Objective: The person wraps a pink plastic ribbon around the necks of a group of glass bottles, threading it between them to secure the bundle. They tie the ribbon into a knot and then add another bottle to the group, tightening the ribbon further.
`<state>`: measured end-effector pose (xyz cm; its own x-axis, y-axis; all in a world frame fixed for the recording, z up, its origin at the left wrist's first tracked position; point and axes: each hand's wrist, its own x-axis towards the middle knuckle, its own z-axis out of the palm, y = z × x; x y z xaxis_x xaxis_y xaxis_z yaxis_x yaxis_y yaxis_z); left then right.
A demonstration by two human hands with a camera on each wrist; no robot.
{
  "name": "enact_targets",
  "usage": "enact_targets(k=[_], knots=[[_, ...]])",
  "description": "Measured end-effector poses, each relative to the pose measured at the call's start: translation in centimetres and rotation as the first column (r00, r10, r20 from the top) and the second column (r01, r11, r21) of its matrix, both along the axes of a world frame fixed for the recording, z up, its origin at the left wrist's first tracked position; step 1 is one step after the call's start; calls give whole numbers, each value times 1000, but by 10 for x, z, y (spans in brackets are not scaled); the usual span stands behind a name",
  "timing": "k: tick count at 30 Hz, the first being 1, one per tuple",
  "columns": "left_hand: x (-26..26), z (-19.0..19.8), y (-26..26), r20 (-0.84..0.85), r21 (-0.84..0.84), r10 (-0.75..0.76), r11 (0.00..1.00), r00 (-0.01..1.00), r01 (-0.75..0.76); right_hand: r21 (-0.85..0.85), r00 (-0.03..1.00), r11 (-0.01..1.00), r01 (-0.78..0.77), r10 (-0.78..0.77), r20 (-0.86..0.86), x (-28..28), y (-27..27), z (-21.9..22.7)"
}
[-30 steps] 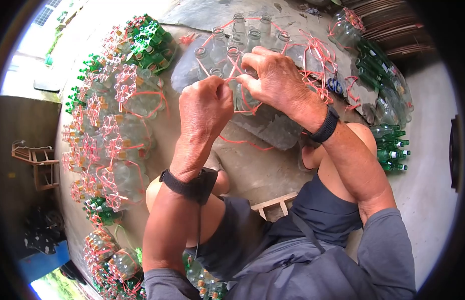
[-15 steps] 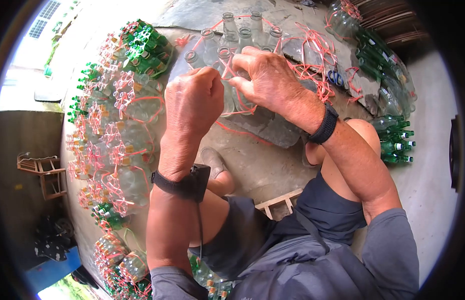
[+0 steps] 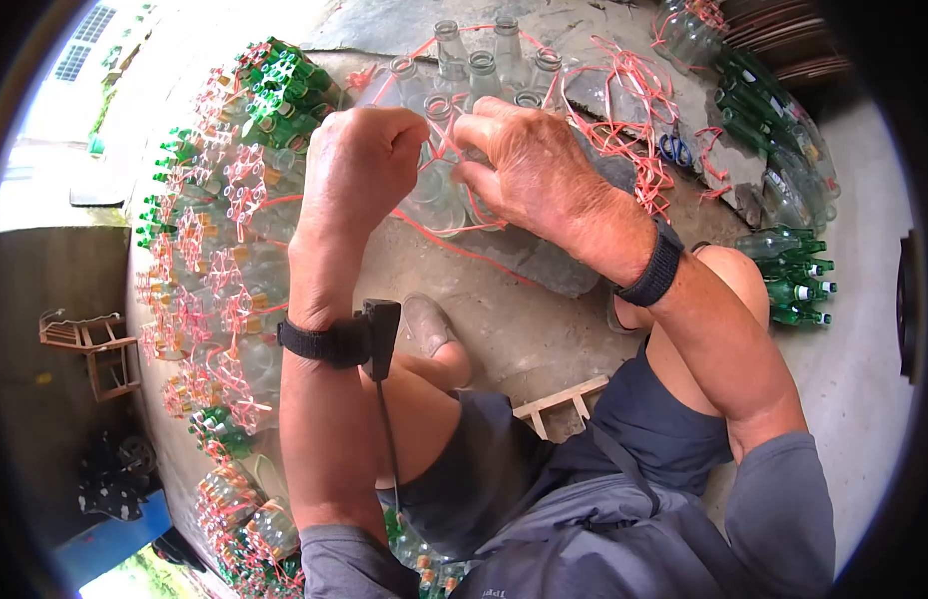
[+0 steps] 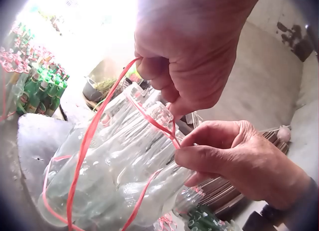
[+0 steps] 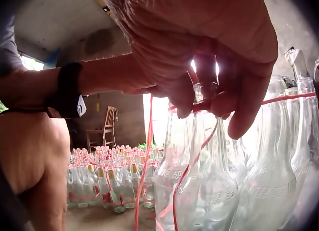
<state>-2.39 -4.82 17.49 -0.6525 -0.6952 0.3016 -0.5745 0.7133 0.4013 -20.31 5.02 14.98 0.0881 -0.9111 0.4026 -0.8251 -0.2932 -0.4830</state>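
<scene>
A cluster of clear glass bottles (image 3: 431,200) stands upright on a grey slab (image 3: 544,262), with pink plastic string (image 4: 82,163) running round the necks and lower sides. My left hand (image 3: 364,165), fingers curled, grips a length of this string just left of the necks. In the left wrist view the string runs taut from the left fist down past the bottles. My right hand (image 3: 534,165) is at the near necks, its thumb and forefinger pinching the string where strands cross, as the left wrist view shows. Its other fingers hang over the bottle tops in the right wrist view.
Bundled clear bottles (image 3: 249,265) and green bottles (image 3: 284,90) fill the floor at left. Loose pink string (image 3: 633,95) and scissors (image 3: 674,150) lie right of the cluster. More green bottles (image 3: 791,280) lie at right. A wooden chair (image 3: 94,349) stands far left.
My left hand has moved left, away from the right hand, widening the gap between them. The right hand stays by the near necks. The view has shifted slightly.
</scene>
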Motion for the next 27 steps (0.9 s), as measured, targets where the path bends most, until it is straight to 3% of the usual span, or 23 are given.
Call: enact_targets(k=[2,4,11,20,27], knots=[[0,3,-7,2,65,4,998,1000,-4,2,1000,1000,-3,3,7,-1,-1,-1],[0,7,-12,8,297,61,953,998,-61,7,1000,1000,-6,6,8,-1,0,-1],[6,10,-30,12,439,25,898,1000,-28,-26,998,999,-28,29,58,-3,-1,-5],[8,11,-14,102,323,130,933,986,-156,11,1000,1000,-6,6,-5,-2,0,-1],[21,-10,-14,45,326,158,931,986,-164,26,999,1000,-5,6,-36,-3,2,1]])
